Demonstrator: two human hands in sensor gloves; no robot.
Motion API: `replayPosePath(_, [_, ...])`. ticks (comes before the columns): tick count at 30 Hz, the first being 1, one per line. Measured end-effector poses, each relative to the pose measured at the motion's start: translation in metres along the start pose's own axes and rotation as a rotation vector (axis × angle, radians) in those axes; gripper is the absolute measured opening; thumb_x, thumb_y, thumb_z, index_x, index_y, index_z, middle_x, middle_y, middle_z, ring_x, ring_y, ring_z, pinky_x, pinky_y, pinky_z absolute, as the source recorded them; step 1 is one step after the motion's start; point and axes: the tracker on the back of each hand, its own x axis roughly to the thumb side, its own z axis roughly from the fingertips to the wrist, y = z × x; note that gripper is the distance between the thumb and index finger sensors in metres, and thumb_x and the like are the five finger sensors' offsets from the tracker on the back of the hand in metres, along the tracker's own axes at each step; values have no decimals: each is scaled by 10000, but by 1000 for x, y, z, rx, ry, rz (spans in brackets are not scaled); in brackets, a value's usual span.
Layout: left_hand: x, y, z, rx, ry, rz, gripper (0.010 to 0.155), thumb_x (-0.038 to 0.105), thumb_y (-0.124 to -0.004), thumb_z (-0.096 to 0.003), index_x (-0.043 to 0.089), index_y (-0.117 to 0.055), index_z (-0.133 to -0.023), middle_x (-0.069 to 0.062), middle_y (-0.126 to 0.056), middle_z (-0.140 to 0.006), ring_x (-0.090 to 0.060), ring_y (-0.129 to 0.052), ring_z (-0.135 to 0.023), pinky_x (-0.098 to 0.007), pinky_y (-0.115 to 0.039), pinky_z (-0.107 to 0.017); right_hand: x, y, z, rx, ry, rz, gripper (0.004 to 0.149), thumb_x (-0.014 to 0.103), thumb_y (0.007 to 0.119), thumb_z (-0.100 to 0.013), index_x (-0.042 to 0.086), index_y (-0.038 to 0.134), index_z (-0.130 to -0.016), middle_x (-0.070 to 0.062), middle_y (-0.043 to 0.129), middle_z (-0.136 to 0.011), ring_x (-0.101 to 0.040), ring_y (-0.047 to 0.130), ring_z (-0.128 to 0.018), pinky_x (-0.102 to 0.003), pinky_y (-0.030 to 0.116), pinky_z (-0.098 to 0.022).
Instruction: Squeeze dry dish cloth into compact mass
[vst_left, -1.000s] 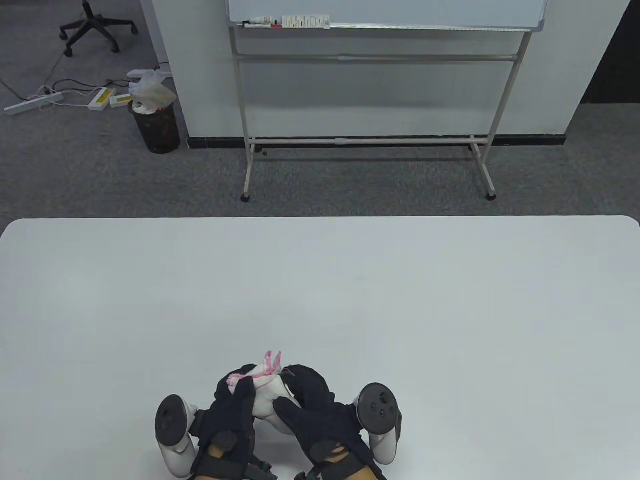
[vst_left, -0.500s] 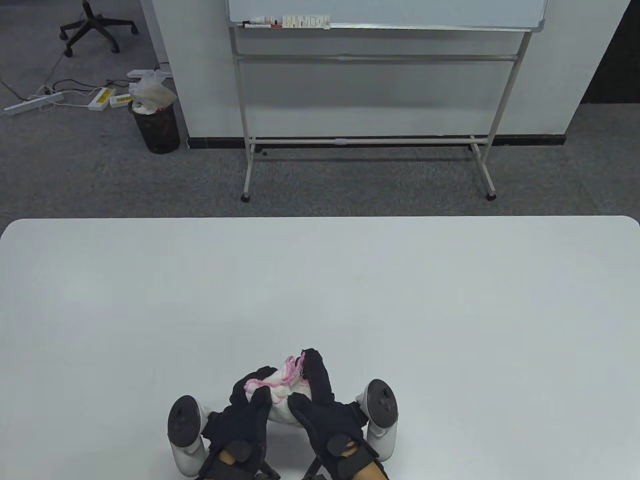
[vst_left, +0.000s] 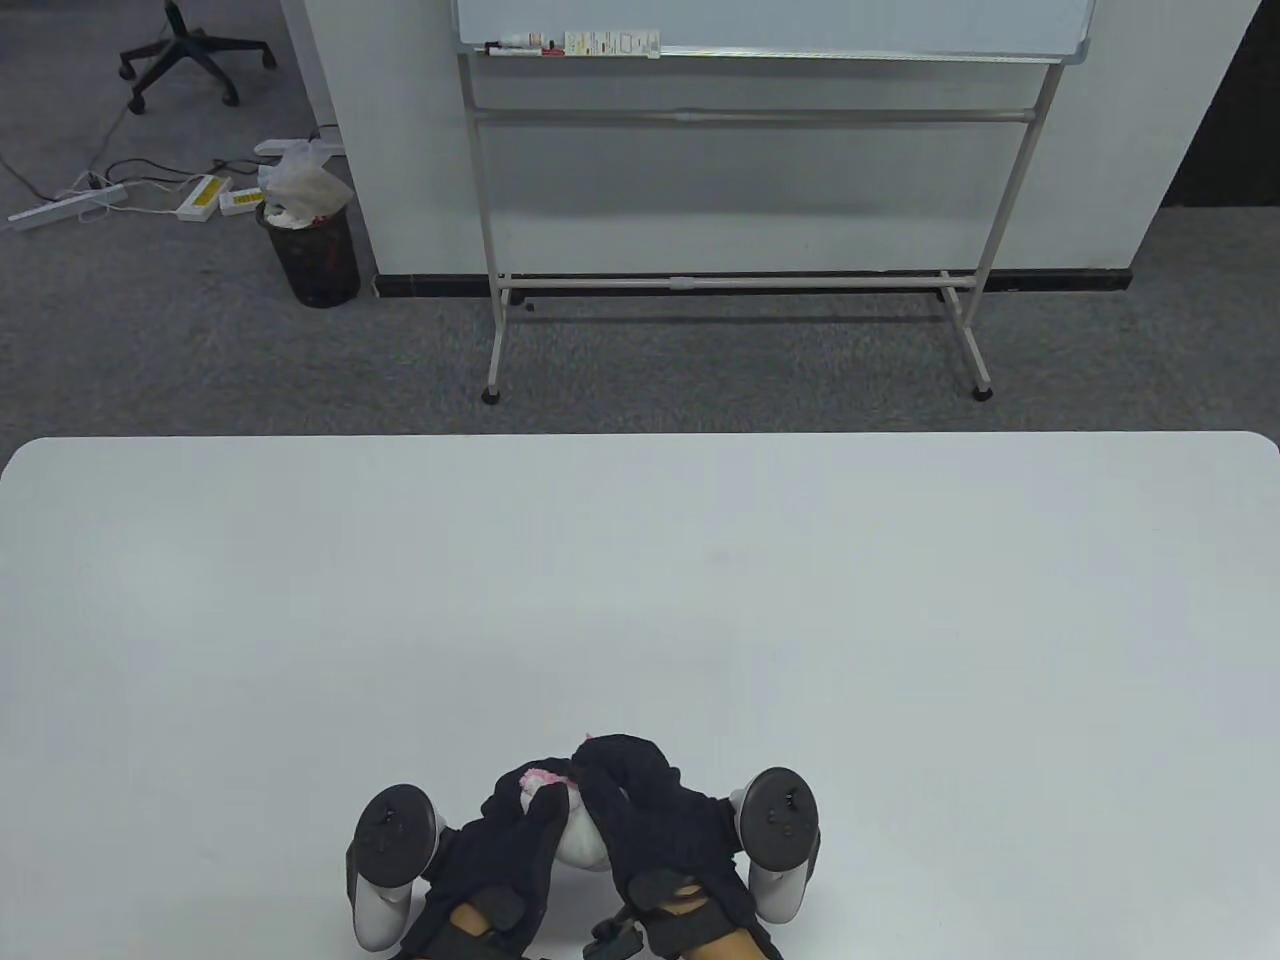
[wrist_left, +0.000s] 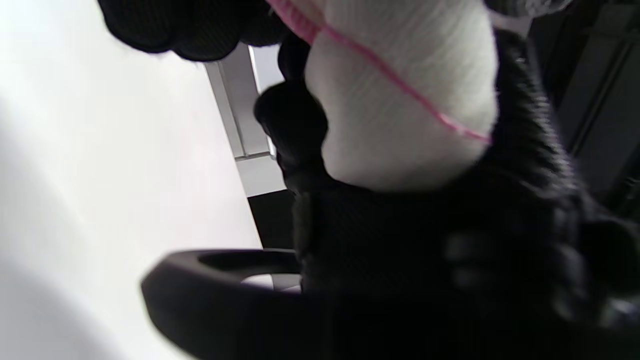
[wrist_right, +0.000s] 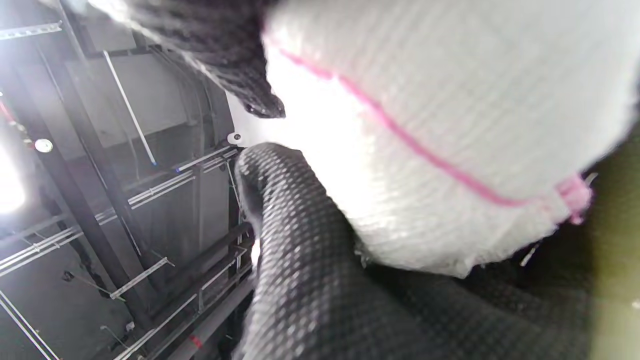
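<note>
The dish cloth (vst_left: 562, 810) is white with a pink edge, bunched into a small wad near the table's front edge. My left hand (vst_left: 515, 830) grips it from the left and my right hand (vst_left: 640, 800) curls over its top and right side. Only a little cloth shows between the black gloves. In the left wrist view the cloth (wrist_left: 400, 110) bulges between the gloved fingers. In the right wrist view the cloth (wrist_right: 450, 115) fills the upper right, pressed against the gloved fingers (wrist_right: 300, 240).
The white table (vst_left: 640, 580) stretches far ahead and to both sides of my hands. Beyond its far edge stand a whiteboard on a stand (vst_left: 740, 200), a dark bin (vst_left: 315, 250) and an office chair (vst_left: 190, 45) on grey carpet.
Both hands have closed tighter around the cloth and shifted slightly right and toward me. The right fingers have curled down over the top. Much less cloth shows now.
</note>
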Motion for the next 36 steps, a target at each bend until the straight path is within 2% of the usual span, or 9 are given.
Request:
replayPosePath(2, [2, -2, 0, 40, -9, 9, 845, 745, -504, -563, 172, -138, -1065, -245, -395, -1077, -499, -624, -900, -586, -625, -640, 2, -4, 1, -22, -12, 9, 464, 374, 772, -505, 88, 707, -864, -202, 724, -825, -488, 827, -558, -526, 772, -293])
replayPosePath(10, [15, -8, -1, -27, -180, -30, 764, 740, -504, -561, 321, -163, -1102, -111, -160, -1170, -481, -357, -1046, -636, -448, -717, -16, 2, 3, 40, 214, -100, 563, 412, 658, -535, 97, 511, -978, -186, 787, -722, -436, 874, -438, -481, 778, -206])
replayPosePath(14, [14, -15, -2, -115, -169, 55, 760, 713, -539, -565, 337, -154, -1102, -72, -48, -1166, -478, -129, -1058, -678, -280, -712, -31, 7, 5, 55, 313, -232, 738, 561, 556, -543, 99, 236, -1022, -224, 518, -914, -466, 771, -608, -533, 713, -385])
replayPosePath(17, [8, -19, -5, -110, -139, -89, 752, 695, -563, -564, 279, -238, -1100, -115, -170, -1160, -475, -207, -1056, -682, -360, -689, -29, 13, 9, 51, 355, -187, 801, 620, 516, -515, 153, 108, -1023, -226, 239, -994, -524, 472, -818, -630, 468, -584])
replayPosePath(19, [7, -21, -4, -119, -113, -69, 746, 678, -570, -574, 227, -280, -1092, -172, -285, -1138, -522, -399, -1007, -637, -595, -641, -26, 11, 9, 29, 319, -127, 821, 651, 506, -499, 166, 109, -1029, -199, 133, -1024, -517, 217, -954, -676, 191, -675])
replayPosePath(21, [8, -21, -3, -76, -81, -44, 721, 662, -612, -565, 187, -397, -1063, -201, -514, -1050, -520, -653, -871, -564, -758, -511, -25, 10, 8, 41, 293, -182, 825, 669, 480, -499, 173, 91, -1032, -187, 90, -1034, -481, 168, -990, -683, 176, -671])
replayPosePath(28, [9, -7, -4, 97, -30, -105, 584, 660, -672, -546, 202, -632, -906, -120, -815, -762, -379, -895, -522, -399, -869, -251, -21, 12, 3, 114, 175, -288, 814, 642, 550, -507, 163, 184, -1053, -211, 171, -1052, -504, 276, -987, -692, 269, -676])
replayPosePath(31, [5, 1, -2, 174, 2, -34, 577, 654, -675, -554, 199, -622, -904, -115, -815, -751, -361, -909, -509, -384, -874, -232, -6, 9, 2, 137, 55, -213, 804, 603, 633, -522, 162, 230, -1060, -199, 180, -1064, -501, 274, -998, -683, 249, -698])
replayPosePath(36, [-5, 19, 6, 322, 65, 206, 587, 640, -674, -559, 191, -570, -922, -125, -767, -803, -360, -920, -544, -380, -887, -256, 21, 5, 5, 159, -212, 246, 725, 504, 746, -522, 172, 393, -1061, -157, 324, -1091, -453, 399, -1026, -655, 354, -716])
